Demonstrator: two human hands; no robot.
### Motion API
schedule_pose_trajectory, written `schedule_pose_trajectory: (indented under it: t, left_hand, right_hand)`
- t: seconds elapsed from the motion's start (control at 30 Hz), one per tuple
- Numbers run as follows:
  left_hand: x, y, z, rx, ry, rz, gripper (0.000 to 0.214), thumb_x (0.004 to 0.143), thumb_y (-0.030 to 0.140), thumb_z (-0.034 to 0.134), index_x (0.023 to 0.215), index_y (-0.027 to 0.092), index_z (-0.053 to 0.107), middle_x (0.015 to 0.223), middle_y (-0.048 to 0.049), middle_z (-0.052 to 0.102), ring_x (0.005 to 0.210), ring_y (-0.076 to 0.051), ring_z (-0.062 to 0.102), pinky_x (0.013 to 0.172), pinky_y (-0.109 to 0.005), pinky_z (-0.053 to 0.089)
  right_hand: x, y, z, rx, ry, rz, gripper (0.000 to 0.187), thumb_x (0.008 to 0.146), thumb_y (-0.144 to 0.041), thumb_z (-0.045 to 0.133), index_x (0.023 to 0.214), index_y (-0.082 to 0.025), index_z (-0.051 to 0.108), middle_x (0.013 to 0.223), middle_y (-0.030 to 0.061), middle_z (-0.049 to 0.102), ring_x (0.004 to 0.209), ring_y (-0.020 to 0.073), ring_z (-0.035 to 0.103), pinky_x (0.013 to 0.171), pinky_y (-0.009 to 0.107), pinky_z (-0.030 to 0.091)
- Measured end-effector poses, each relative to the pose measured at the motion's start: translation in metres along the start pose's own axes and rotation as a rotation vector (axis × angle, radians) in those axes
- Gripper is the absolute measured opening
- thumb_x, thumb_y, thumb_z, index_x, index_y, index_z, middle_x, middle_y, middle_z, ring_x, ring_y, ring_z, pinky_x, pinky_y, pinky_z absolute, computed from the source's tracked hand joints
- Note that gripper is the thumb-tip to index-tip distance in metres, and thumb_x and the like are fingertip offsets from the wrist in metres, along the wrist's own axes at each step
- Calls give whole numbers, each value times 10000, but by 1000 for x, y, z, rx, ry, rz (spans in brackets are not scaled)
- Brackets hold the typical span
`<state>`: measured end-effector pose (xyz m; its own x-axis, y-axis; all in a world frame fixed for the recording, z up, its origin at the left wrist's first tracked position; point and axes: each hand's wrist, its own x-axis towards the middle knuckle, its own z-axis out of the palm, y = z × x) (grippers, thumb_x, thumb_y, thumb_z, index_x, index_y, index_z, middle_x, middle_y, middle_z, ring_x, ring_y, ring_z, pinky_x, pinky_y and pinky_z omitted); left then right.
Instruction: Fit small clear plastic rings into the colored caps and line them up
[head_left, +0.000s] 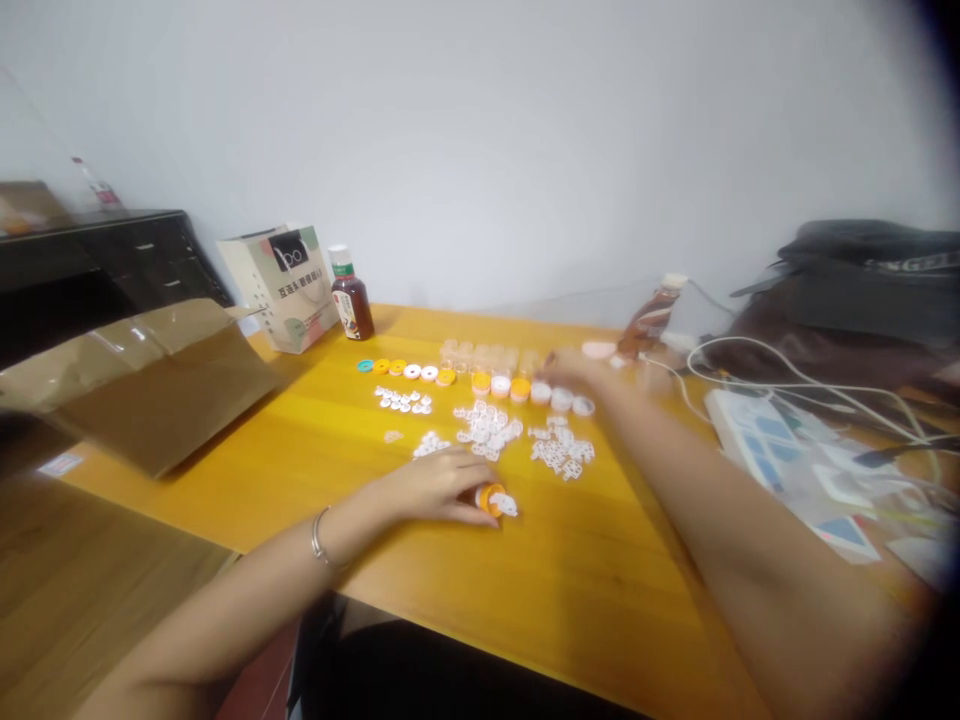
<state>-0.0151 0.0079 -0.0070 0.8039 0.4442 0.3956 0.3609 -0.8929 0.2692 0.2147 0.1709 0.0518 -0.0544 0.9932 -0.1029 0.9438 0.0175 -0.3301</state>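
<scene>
My left hand (pixel 446 485) is closed around a small orange-rimmed cap (pixel 491 497), which lies tilted low over the table's near middle. Small white pieces (pixel 507 505) show at its mouth. My right hand (pixel 574 370) reaches to the far right end of a row of small clear containers (pixel 487 357); motion blurs its fingers, so any hold is unclear. Orange and white caps (pixel 500 387) stand just in front of those containers. Between my hands lie a middle pile of white pieces (pixel 489 430) and a right pile of white pieces (pixel 562 448).
Flat rings (pixel 412 371) and rows of white discs (pixel 405 402) lie left of centre. A sauce bottle (pixel 351 300), paper bag (pixel 289 290) and cardboard box (pixel 150 375) stand left. At the right are a brown bottle (pixel 651 318), cables (pixel 795 385) and a black bag (pixel 847 300).
</scene>
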Motion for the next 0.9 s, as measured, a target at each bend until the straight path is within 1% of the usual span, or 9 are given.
schedule_pose_trajectory:
  t: [0.13,0.3,0.37,0.43,0.53,0.6,0.67,0.77,0.9]
  left_hand:
    - [0,0,0,14,-6,-8,346,837,481,556,981,166,560,791,-31,611,719,-132,566,662,-247,441]
    - [1,0,-2,6,-4,-10,336,834,475,562,964,165,570,789,-36,618,718,-132,567,659,-249,444]
    - [1,1,-2,-12,1,-22,339,833,472,565,973,164,576,801,-43,627,736,-138,571,679,-256,449]
    - [1,1,-2,-30,18,-53,356,826,479,570,988,162,583,807,-50,634,756,-149,574,697,-268,451]
    - [1,1,-1,-59,107,-172,388,804,499,587,978,153,599,796,-52,631,730,-148,566,657,-264,444]
    - [1,0,0,-102,183,-275,389,797,504,592,956,150,611,757,-36,618,656,-124,540,597,-242,422]
    - [1,0,1,-170,221,-351,371,804,494,588,949,154,620,720,-16,604,595,-100,503,551,-222,396]
    - [2,1,2,-244,231,-398,345,820,471,576,941,152,628,699,-8,599,574,-89,482,522,-207,377]
    - [3,3,5,-223,221,-359,315,798,438,608,891,138,633,692,-14,607,591,-92,503,541,-208,388]
  right_hand:
    - [0,-6,3,54,-9,-24,281,791,-335,544,781,-75,649,756,96,660,640,132,569,573,244,380]
    - [2,-10,6,124,28,-34,279,817,-269,492,607,-127,609,635,77,645,607,157,574,548,235,391]
    - [3,-11,5,149,82,-40,247,820,-257,490,647,-126,609,655,86,644,646,176,579,563,245,396]
    - [-3,-13,5,166,167,-45,204,828,-278,492,773,-121,609,763,98,653,735,192,580,610,254,405]
    - [-35,-15,13,279,316,-133,245,888,-328,399,919,-150,565,913,74,628,829,169,561,693,248,413]
    - [-71,-15,27,568,411,-302,281,907,-365,357,884,-168,555,852,49,609,773,156,554,680,252,423]
    - [-110,-13,46,768,362,-416,276,890,-414,399,883,-190,558,825,30,591,755,159,550,666,265,436]
    - [-153,-12,75,875,225,-548,247,833,-409,513,976,-216,572,835,19,577,748,164,542,669,287,446]
    - [-170,-16,97,855,166,-507,166,807,-372,573,821,-209,604,739,5,533,644,148,491,586,276,408]
